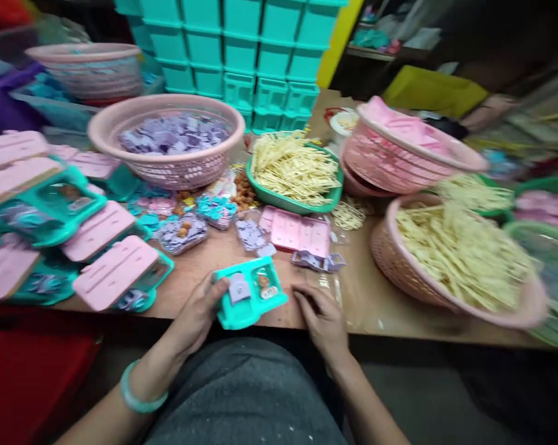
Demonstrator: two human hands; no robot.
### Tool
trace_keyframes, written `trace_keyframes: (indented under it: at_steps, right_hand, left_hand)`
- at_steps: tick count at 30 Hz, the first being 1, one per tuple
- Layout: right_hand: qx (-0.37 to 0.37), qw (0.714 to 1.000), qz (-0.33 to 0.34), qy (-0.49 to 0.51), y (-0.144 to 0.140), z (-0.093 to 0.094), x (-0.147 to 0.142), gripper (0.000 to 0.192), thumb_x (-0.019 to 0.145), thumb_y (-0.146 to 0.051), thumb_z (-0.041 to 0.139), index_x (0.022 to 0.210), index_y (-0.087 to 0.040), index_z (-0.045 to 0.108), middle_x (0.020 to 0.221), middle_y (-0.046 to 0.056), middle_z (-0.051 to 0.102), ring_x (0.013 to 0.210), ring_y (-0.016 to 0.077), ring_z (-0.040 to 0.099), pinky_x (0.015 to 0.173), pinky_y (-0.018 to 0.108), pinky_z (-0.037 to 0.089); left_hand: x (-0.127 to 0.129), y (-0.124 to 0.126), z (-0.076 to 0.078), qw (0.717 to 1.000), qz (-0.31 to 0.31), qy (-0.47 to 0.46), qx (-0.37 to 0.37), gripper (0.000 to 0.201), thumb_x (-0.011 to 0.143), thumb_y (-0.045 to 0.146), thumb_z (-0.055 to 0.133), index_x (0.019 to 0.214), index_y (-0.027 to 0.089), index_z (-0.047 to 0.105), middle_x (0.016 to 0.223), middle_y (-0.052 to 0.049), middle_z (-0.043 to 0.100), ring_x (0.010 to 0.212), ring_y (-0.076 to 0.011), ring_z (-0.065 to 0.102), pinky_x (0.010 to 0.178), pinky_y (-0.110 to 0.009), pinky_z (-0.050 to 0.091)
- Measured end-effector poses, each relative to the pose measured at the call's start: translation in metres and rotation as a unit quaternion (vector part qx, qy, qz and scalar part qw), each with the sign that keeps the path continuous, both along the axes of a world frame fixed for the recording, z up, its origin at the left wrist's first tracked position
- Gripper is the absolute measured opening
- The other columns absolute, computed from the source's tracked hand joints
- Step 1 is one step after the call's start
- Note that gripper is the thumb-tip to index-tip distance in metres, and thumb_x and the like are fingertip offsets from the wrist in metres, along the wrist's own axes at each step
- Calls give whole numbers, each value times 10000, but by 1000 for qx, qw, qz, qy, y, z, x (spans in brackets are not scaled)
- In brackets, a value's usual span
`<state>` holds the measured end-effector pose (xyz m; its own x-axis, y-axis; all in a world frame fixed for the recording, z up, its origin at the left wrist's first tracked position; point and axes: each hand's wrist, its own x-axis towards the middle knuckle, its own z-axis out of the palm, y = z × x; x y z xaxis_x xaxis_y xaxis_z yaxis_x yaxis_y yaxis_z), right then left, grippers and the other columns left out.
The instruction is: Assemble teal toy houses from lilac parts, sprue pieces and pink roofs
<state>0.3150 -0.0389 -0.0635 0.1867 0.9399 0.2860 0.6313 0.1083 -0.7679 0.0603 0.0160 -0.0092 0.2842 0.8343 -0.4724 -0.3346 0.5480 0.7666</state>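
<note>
One teal tray point(251, 301), two hands alongside.

Left hand point(199, 312) grips a teal tray point(251, 300) at the near edge of the wooden surface point(376, 303), fingers curled round its left end, small purple and orange pieces sitting in its compartments; right hand point(322, 318) lies just beside it, fingers bent down onto the surface, nothing visibly held. Behind: pink card point(300, 232), packets of purple pieces point(183, 232), green dish of cream sticks point(295, 167), pink basket of purple pieces point(167, 136), pink basket of cream sticks point(459, 259) at right, stacked teal trays with pink lids point(116, 269) at left
</note>
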Motion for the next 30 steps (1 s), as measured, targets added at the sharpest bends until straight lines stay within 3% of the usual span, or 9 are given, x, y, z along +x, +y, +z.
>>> trace_keyframes:
  at_steps: [5, 8, 13, 17, 20, 23, 26, 30]
  right_hand:
    - [3, 1000, -18, 7, 6, 2, 18, 214, 993, -246, 567, 1148, -205, 709, 1074, 93, 765, 894, 195, 743, 765, 307, 611]
    - [17, 999, -21, -21, 4, 9, 28, 163, 991, -230, 562, 1059, -204, 708, 1022, 92, 739, 876, 196, 721, 759, 314, 599]
    - [13, 996, 57, -70, 19, 14, 27, 157, 989, -220, 561, 997, -232, 717, 957, 75, 736, 913, 215, 702, 839, 353, 581]
    - [-3, 991, 86, -105, 33, 17, 31, 152, 947, -186, 598, 838, -222, 697, 810, 61, 692, 777, 219, 667, 748, 348, 564]
    - [8, 991, 75, -110, 29, 33, 23, 146, 954, -172, 571, 854, -200, 674, 816, 72, 680, 772, 228, 653, 729, 361, 545]
    - [52, 996, 56, -39, 14, 65, -5, 88, 967, -163, 575, 920, -194, 642, 878, 62, 683, 829, 201, 657, 748, 323, 537]
    - [77, 992, 96, 24, -2, 93, -35, 84, 952, -120, 588, 928, -195, 614, 861, 33, 662, 808, 162, 647, 727, 274, 534]
    - [75, 990, 122, 10, -8, 104, -50, 116, 943, -76, 557, 926, -183, 596, 848, 45, 650, 786, 163, 639, 691, 266, 527]
  left_hand:
    - [-1, 6, -10, 1000, -5, 12, -2, 555, 724, 561, 845, 1120, 197, 709, 1105, -90, 786, 1099, -347, 705, 853, -399, 600]
    - [-1, 5, -14, 1000, -1, 15, -6, 553, 734, 542, 840, 1153, 204, 711, 1109, -86, 789, 1113, -352, 706, 854, -402, 614]
    - [-2, 6, -15, 1000, -1, 30, -5, 576, 698, 573, 856, 1112, 199, 713, 1088, -93, 790, 1066, -351, 723, 782, -391, 630]
    - [1, 6, -11, 998, -1, 50, 23, 564, 718, 620, 826, 1050, 182, 697, 1068, -100, 786, 1041, -331, 726, 787, -377, 616]
    - [6, 2, -5, 997, -5, 63, 38, 577, 738, 645, 798, 1058, 185, 660, 1057, -90, 781, 1012, -305, 728, 765, -351, 604]
    - [14, -4, 1, 993, -3, 96, 63, 572, 745, 624, 806, 1079, 196, 625, 1052, -70, 774, 954, -260, 730, 743, -314, 589]
    - [23, -6, 10, 988, -10, 129, 90, 592, 707, 594, 849, 1074, 199, 604, 1017, -58, 772, 933, -247, 727, 712, -286, 574]
    - [32, -5, 17, 982, -32, 142, 118, 598, 682, 573, 870, 1054, 212, 574, 963, -38, 761, 934, -248, 723, 730, -291, 572]
